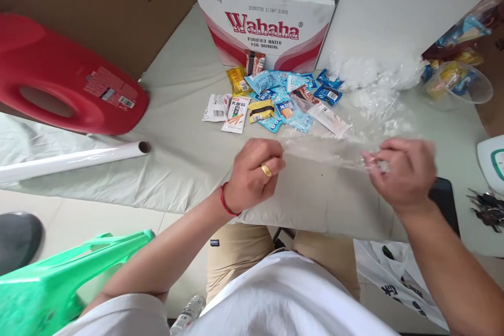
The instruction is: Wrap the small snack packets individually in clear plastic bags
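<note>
Between my two hands a clear plastic bag (326, 149) is stretched over the front of the table. My left hand (258, 170), with a gold ring and a red cord at the wrist, is closed on its left side. At its right side my right hand (405, 173) pinches the film, slightly blurred. Just beyond lies a pile of small wrapped snacks: blue packets (293, 115), yellow packets (261, 111), a white packet with orange sticks (236, 114) and a brown-and-white packet (326, 115). More crumpled clear bags (378, 79) lie at the back right.
A Wahaha water carton (271, 26) stands behind the snacks. At left are a red jug (71, 79) and a white roll (79, 161). A plastic tub of snacks (459, 84), keys (486, 205) and a dark phone-like object (447, 202) are at right. A green stool (71, 268) stands below.
</note>
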A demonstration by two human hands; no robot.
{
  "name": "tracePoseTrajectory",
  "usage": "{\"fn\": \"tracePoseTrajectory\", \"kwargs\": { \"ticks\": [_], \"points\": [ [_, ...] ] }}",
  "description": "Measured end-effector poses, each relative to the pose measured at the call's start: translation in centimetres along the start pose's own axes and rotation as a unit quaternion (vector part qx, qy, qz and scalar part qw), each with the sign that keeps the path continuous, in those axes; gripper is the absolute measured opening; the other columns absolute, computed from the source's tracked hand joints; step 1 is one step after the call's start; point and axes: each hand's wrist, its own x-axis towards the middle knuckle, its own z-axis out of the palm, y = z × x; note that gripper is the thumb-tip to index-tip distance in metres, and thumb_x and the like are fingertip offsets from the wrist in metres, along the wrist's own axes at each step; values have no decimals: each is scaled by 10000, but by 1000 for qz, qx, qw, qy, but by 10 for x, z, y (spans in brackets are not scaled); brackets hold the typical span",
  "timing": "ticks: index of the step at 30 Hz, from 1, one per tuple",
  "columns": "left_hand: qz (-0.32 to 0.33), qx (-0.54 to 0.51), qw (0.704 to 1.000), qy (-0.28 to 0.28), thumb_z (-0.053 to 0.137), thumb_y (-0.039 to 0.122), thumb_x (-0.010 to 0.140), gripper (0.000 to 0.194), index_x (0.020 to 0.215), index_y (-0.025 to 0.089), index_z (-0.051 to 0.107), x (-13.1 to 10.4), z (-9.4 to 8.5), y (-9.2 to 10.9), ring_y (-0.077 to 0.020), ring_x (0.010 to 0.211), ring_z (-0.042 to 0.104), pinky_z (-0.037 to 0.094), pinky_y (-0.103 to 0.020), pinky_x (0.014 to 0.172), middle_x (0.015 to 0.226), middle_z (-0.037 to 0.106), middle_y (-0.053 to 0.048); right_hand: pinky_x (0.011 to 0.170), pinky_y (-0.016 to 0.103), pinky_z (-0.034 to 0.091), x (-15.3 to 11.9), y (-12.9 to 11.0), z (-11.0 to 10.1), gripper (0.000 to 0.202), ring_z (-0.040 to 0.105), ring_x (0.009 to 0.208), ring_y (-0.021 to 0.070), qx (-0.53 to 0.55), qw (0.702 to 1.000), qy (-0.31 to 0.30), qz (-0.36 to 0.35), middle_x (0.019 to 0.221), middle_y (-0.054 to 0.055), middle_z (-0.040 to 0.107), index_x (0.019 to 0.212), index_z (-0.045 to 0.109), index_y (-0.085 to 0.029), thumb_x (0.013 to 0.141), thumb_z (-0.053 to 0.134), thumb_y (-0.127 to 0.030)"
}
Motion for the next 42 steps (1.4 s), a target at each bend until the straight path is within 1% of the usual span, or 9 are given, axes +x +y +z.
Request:
{"fn": "tracePoseTrajectory", "kwargs": {
  "ticks": [9,14,20,23,26,30,33,37,42],
  "points": [
    [-151,-79,973,154,469,-34,879,273,789,204,566,3,21,32,-139,817,674,538,-286,738,870,649,-23,821,335,426,-60,-54,18,214,617,804,151,63,992,-108,32,983,53,733,765,608,-189,970,666,-182],
    [-202,-59,975,-78,468,49,901,241,842,186,658,19,47,31,-167,831,711,566,-317,790,892,735,-57,829,342,427,-67,-59,20,147,616,800,151,76,989,-120,28,1031,66,736,847,642,-192,977,623,-127],
    [-243,93,910,-322,493,306,1030,333,1251,177,706,-15,86,-13,-317,1468,517,373,-580,1220,1496,632,-136,798,357,427,-97,-55,-15,195,637,855,182,197,954,-225,-28,1068,87,745,1140,680,-177,968,623,-105],
    [-213,101,911,-338,442,402,1063,480,1469,188,583,-36,86,-22,-303,1564,388,270,-589,1279,1646,473,-131,736,345,429,-105,-49,-49,64,591,756,170,327,894,-305,-19,891,43,722,957,673,-196,990,644,-243],
    [-179,99,916,-346,425,483,1065,595,1565,168,488,-46,83,-19,-320,1595,325,194,-603,1303,1693,388,-153,695,305,462,-90,-44,-66,69,596,719,143,397,874,-274,54,844,24,704,942,648,-206,993,616,-172],
    [-151,99,917,-355,408,516,1067,631,1602,182,443,-46,87,-10,-330,1593,327,100,-652,1306,1691,390,-152,882,357,544,-51,-44,-33,273,683,992,208,290,933,-188,96,1147,87,747,1249,653,-223,995,594,-138],
    [-148,116,920,-345,354,497,1088,606,1615,206,423,-47,85,-9,-320,1599,318,47,-675,1298,1700,372,-144,1145,521,471,-39,-45,6,521,545,1393,321,184,946,-256,76,1572,150,534,1546,489,-210,1040,553,-316],
    [-190,160,915,-318,320,477,1097,613,1649,214,361,-53,75,-20,-326,1590,334,12,-695,1286,1711,333,-162,1217,618,396,-75,-39,22,629,378,1550,361,102,924,-354,100,1693,146,364,1651,346,-210,1067,461,-413],
    [-217,179,903,-323,343,504,1083,654,1661,200,327,-57,68,-31,-331,1597,317,23,-706,1283,1721,306,-157,1230,627,377,-130,-18,-11,582,404,1541,350,133,914,-358,134,1678,134,397,1626,385,-259,1067,447,-408]
  ]
}}
